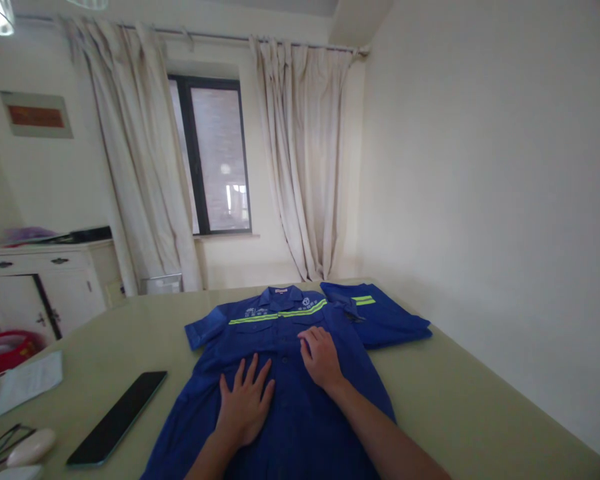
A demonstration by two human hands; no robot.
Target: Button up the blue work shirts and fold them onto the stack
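A blue short-sleeved work shirt lies spread front side up on the table, its collar at the far end. A yellow-green reflective stripe and pale printing cross its chest. My left hand rests flat on the shirt's lower left part with the fingers spread. Farther up, just below the right chest pocket, my right hand lies on the cloth, its fingers slightly bent and nothing visible in them. Beside the shirt's right shoulder is a folded blue garment with a similar stripe.
On the left of the pale green table lie a black tablet or large phone, a paper sheet, eyeglasses and a white rounded object. A wall runs along the right. A white cabinet stands back left.
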